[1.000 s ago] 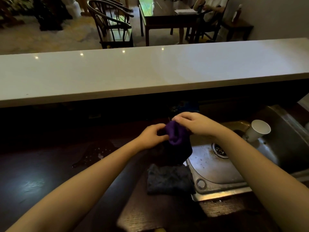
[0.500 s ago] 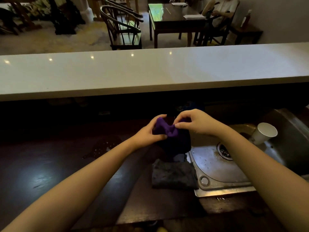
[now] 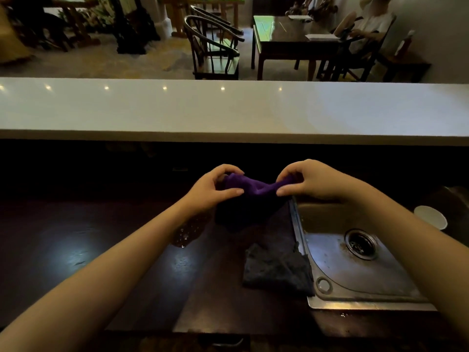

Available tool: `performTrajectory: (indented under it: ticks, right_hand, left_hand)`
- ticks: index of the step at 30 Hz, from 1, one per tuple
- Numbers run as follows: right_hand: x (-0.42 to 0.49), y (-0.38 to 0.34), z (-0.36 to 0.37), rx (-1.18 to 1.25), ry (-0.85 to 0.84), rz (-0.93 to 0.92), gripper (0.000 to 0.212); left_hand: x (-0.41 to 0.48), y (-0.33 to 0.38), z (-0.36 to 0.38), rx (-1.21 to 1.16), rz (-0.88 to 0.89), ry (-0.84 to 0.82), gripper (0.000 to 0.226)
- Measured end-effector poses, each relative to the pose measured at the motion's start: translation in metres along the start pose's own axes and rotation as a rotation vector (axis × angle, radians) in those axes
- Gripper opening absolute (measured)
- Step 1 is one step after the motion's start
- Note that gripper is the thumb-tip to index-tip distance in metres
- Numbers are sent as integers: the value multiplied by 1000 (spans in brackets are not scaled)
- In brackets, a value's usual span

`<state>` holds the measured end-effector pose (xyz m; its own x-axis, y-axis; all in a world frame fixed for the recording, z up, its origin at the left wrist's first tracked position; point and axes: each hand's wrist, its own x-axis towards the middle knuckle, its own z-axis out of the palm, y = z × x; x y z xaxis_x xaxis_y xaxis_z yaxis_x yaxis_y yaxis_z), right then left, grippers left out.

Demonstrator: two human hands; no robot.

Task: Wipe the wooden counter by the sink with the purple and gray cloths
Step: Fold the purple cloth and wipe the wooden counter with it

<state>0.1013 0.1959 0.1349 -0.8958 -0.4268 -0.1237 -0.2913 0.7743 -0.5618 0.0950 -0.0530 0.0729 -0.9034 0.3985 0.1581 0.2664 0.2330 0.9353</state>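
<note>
Purple cloth (image 3: 253, 188) stretched left-right, pinched by left hand (image 3: 213, 191) and right hand (image 3: 312, 181); wet patch (image 3: 187, 231) lies below-left, nearer the left.

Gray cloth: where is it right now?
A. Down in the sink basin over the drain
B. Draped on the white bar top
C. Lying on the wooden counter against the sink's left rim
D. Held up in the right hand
C: the gray cloth lies flat on the wooden counter beside the sink, while both the left hand and right hand hold the purple cloth.
</note>
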Motion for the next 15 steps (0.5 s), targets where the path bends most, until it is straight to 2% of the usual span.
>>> performTrajectory:
  ticks: [2, 4, 7, 10, 13, 15]
  right_hand:
    - [1, 0, -2, -180, -3, -35, 13]
    - [3, 0, -6, -216, 63, -71, 9]
    - [4, 1, -10, 123, 135, -21, 8]
    - [7, -3, -1, 461, 108, 54, 15]
    - [15, -7, 12, 499, 108, 65, 19]
    - [21, -8, 17, 478, 118, 62, 19]
  left_hand:
    - [-1, 4, -7, 49, 6, -5, 26]
    - [-2, 8, -15, 66, -20, 12, 16]
    - [-7, 12, -26, 20, -78, 51, 12]
    - [-11, 14, -28, -92, -140, 59, 19]
    - [-13, 16, -30, -151, -178, 63, 19]
    - [-14, 15, -34, -109, -193, 37, 29]
